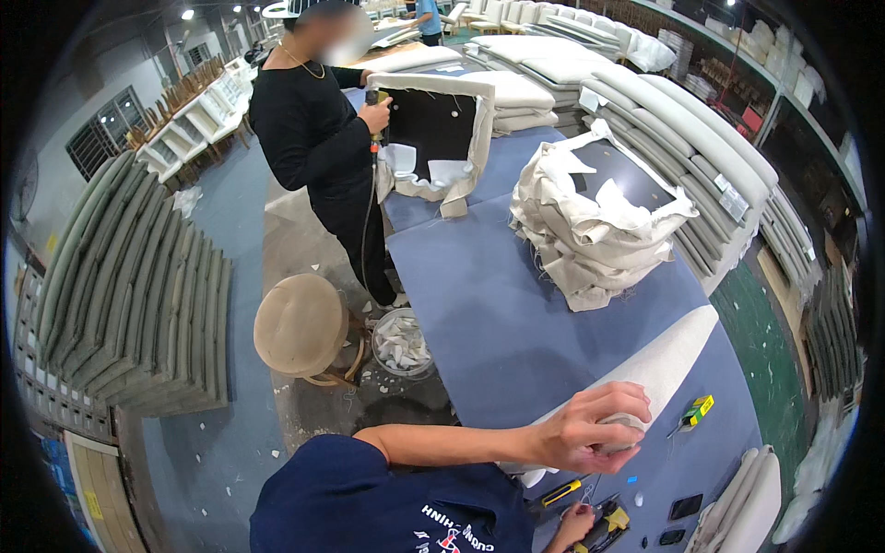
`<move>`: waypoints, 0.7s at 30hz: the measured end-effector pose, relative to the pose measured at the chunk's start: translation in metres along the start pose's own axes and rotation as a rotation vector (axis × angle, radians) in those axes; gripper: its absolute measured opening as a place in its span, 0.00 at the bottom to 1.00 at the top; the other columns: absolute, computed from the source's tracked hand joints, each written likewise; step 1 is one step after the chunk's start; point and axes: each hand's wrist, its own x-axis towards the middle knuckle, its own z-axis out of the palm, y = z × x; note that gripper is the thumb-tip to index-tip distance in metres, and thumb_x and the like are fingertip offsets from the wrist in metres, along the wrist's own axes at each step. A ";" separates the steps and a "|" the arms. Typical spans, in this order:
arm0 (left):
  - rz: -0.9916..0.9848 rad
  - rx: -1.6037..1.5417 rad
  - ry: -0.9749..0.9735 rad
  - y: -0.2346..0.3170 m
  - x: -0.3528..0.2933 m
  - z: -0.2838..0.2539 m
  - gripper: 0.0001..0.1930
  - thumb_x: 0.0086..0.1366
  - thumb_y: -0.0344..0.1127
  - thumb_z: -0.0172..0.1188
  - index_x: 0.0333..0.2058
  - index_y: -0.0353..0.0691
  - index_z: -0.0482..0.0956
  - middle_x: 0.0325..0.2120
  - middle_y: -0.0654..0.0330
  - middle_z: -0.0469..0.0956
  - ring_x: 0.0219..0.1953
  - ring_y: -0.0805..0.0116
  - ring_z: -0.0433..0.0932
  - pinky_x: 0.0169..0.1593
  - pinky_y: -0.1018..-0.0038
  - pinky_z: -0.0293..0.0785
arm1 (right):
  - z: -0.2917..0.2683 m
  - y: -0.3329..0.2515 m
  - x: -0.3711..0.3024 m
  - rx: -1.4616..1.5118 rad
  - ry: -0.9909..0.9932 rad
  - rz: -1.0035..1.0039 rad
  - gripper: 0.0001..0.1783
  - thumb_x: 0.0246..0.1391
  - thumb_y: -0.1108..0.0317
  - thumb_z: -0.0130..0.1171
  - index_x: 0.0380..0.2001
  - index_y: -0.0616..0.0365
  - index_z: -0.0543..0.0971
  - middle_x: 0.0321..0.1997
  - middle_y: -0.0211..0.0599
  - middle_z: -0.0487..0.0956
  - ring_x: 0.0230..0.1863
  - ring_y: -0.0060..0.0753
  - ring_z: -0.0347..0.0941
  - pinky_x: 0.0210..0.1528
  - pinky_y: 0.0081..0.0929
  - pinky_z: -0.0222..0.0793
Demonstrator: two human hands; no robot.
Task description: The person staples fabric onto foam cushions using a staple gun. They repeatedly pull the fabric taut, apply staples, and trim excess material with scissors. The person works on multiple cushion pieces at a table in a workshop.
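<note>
My left hand (590,430) reaches across to the right with its fingers wrapped round a rounded, pale grey fabric-like piece (623,422). Just behind and beneath it lies a long padded panel (668,355) in light beige cloth, seen nearly edge-on. Close to the lower edge, my right hand (575,523) has its fingers curled together; what they hold, if anything, is too small to make out. Beside those fingers rests a yellow and black staple gun (604,527). A yellow-handled cutter (560,493) lies to its left.
A yellow-green box (698,412), two black devices (686,507) and folded beige pieces (742,502) are at right on the blue table (489,313). Ahead sits a pile of cloth covers (599,221). A co-worker (318,138) handles a panel (431,124) beside a stool (301,324) and scrap bucket (402,343).
</note>
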 end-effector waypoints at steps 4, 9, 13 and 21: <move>0.031 0.021 -0.005 0.001 0.001 0.000 0.17 0.47 0.21 0.73 0.37 0.38 0.80 0.45 0.53 0.78 0.51 0.48 0.80 0.58 0.52 0.78 | 0.053 -0.003 0.009 -0.035 0.202 -0.179 0.22 0.58 0.49 0.63 0.40 0.59 0.81 0.40 0.49 0.83 0.41 0.58 0.80 0.42 0.52 0.74; 0.026 0.019 -0.016 0.004 -0.002 0.002 0.18 0.47 0.22 0.73 0.38 0.39 0.79 0.46 0.52 0.77 0.51 0.48 0.80 0.59 0.52 0.78 | 0.041 -0.030 0.003 -0.062 0.225 -0.323 0.27 0.57 0.48 0.64 0.49 0.59 0.78 0.40 0.51 0.83 0.42 0.59 0.80 0.42 0.53 0.74; -0.028 0.046 -0.084 0.007 -0.008 0.010 0.22 0.45 0.26 0.74 0.41 0.41 0.79 0.48 0.50 0.76 0.52 0.46 0.79 0.57 0.54 0.78 | 0.049 -0.028 0.014 0.187 0.199 -0.476 0.29 0.53 0.51 0.67 0.51 0.60 0.77 0.39 0.53 0.84 0.40 0.61 0.81 0.41 0.53 0.75; -0.006 0.190 -0.133 0.010 -0.016 0.000 0.21 0.53 0.24 0.65 0.45 0.42 0.70 0.50 0.46 0.66 0.55 0.37 0.72 0.60 0.39 0.74 | 0.023 -0.044 -0.003 0.475 -0.068 -0.322 0.33 0.54 0.56 0.67 0.59 0.61 0.70 0.39 0.58 0.83 0.42 0.59 0.82 0.45 0.50 0.77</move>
